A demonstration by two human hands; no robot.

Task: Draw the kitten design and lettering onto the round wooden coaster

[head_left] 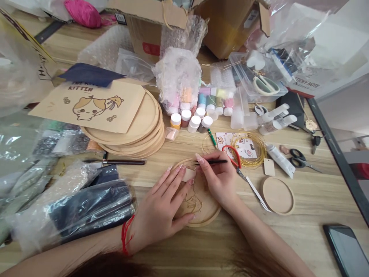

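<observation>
Under the left hand (161,207), a pale wooden disc (206,215) is showing a brown-lined cartoon cat. The right hand (220,182) is pinching a black stick (211,162). Beyond it, gold wire (253,148) is gleaming beside red-handled snips (234,154); a red string (125,235) is circling the left wrist. Farther off, white-capped pots (186,117) are showing orange and brown.

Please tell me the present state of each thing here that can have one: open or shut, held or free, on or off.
left hand: open, flat on the wooden disc.
right hand: shut on the thin black tool.
paint jars: lids on.
cardboard box: flaps open.
black scissors: blades shut, lying free.
phone: screen dark.
</observation>
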